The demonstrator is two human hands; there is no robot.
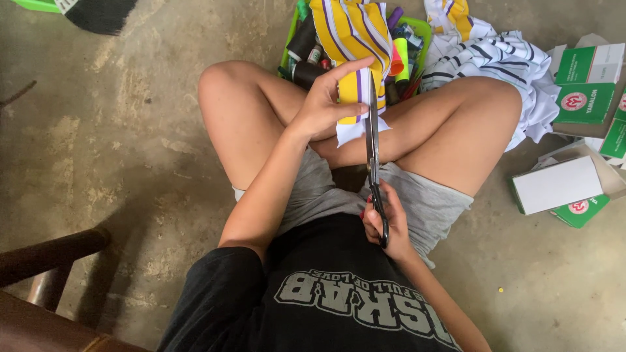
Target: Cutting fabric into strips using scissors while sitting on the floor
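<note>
Yellow striped cloth under the scissors

Head view: yellow cloth with purple and white stripes [351, 39] is pinched at its lower edge in the left hand [323, 104], grip clenched on it above the crossed legs. The right hand [385, 225] grasps the handles of black scissors [372, 140], blades pointing up into the cloth. A green basket [422, 29] of markers sits behind on the concrete floor [117, 143]; green-and-white boxes [577, 85] lie to the right.

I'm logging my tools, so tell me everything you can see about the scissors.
The scissors are long, with dark metal-looking blades and dark handles. They point away from the person, blades nearly vertical in the picture, running alongside the yellow, purple and white striped fabric. The right hand grips the handles above the lap; the left hand holds the fabric beside the blades. The blades look almost closed.
</note>
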